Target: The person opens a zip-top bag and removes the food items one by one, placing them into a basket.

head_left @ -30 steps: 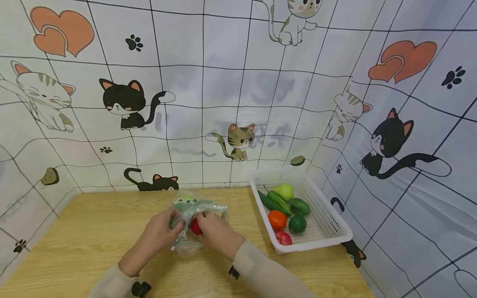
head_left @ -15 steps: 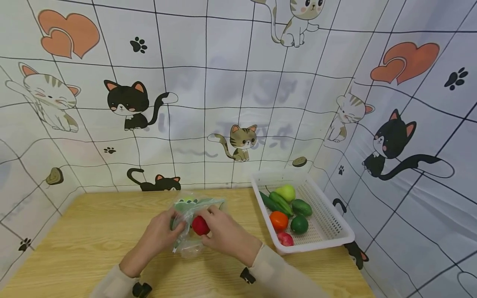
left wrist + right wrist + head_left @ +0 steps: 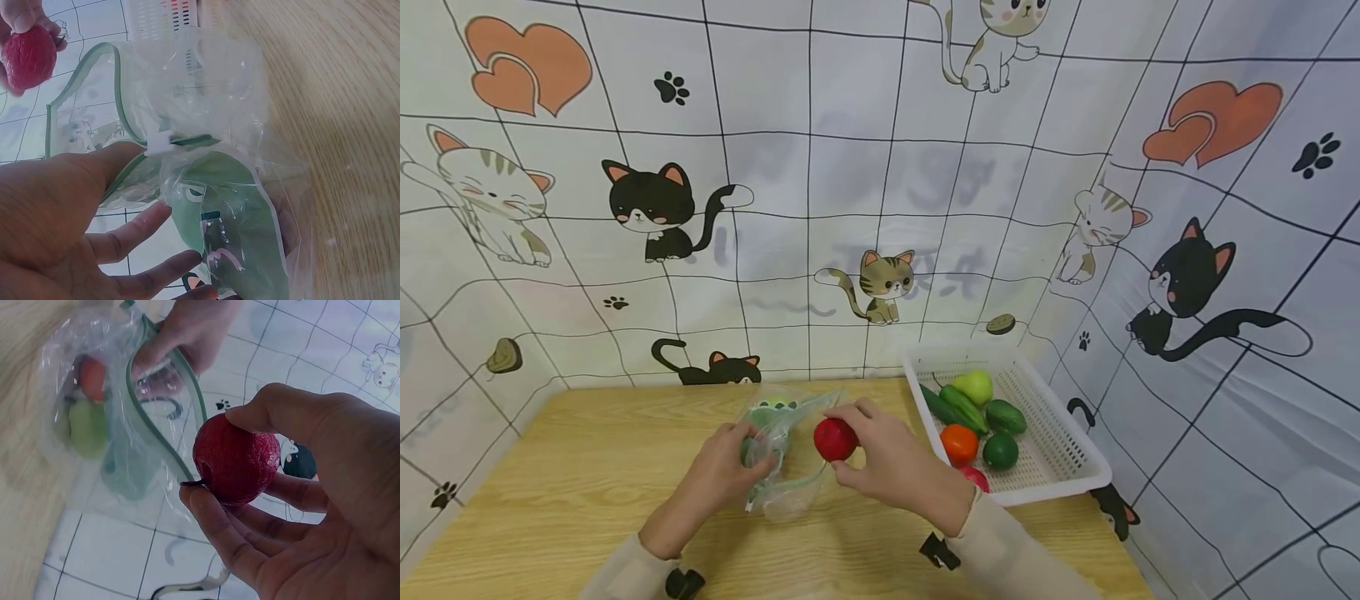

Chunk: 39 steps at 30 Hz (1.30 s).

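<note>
My right hand (image 3: 898,462) pinches a red apple (image 3: 835,439) between thumb and fingers, just right of the bag's mouth. In the right wrist view the apple's crinkled skin and dark stem show. My left hand (image 3: 722,462) holds a clear zip bag (image 3: 793,493) by its mouth, thumb tucked in at the opening and fingers along the outside. The bag has a green zip strip, a white slider (image 3: 159,142) and a green printed face. Through the plastic show an orange-red fruit (image 3: 92,378) and a yellow-green fruit (image 3: 89,428).
A white perforated basket (image 3: 1060,467) stands on the right of the wooden table (image 3: 587,467). It contains green cucumbers (image 3: 962,406), an orange-red fruit (image 3: 959,444), a light green fruit (image 3: 974,387) and several others. A cat-print curtain (image 3: 760,167) surrounds the table.
The red apple has come from inside the bag's mouth out to the right, in my right hand. My left hand stays at the bag, whose mouth now gapes more.
</note>
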Available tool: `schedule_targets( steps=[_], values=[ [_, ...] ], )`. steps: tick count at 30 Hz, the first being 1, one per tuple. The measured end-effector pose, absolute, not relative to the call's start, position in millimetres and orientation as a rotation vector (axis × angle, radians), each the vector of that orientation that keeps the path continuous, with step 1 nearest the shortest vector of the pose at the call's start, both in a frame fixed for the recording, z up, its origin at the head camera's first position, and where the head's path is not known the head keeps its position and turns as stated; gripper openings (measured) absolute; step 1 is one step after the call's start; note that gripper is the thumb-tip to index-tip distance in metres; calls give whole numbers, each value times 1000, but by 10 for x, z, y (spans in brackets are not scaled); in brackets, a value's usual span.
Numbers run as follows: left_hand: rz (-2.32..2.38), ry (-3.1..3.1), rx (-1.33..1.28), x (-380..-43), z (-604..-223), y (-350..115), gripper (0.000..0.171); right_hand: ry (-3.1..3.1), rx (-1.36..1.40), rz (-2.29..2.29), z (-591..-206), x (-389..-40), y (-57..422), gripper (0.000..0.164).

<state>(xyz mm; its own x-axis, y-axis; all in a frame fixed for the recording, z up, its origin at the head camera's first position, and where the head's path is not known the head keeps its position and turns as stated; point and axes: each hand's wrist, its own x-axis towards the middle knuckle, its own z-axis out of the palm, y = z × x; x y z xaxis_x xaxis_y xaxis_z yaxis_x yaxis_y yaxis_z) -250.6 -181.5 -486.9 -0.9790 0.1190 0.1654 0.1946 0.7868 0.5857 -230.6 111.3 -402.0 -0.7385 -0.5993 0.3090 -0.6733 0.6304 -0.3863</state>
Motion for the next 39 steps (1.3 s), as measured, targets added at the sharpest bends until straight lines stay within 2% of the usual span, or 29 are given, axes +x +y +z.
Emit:
schedule_targets(
  steps=[9, 18, 29, 39],
  values=[
    [-959, -2887, -235, -2529, -4864, -1813, 44, -2697, 911, 632, -3858, -2502, 1503, 64],
    [-958, -2892, -229, -2514, -4874, -1830, 45, -2853, 688, 655, -3794, -2800, 1821, 60],
    [-957, -2893, -221, -2510, -4869, -1832, 47, -2995, 508, 575, -3860, -3191, 2163, 56],
    [-956, -2898, -212, -2512, -4867, -1828, 48, -3128, 492, 519, -3969, -3487, 2383, 48]
  ],
)
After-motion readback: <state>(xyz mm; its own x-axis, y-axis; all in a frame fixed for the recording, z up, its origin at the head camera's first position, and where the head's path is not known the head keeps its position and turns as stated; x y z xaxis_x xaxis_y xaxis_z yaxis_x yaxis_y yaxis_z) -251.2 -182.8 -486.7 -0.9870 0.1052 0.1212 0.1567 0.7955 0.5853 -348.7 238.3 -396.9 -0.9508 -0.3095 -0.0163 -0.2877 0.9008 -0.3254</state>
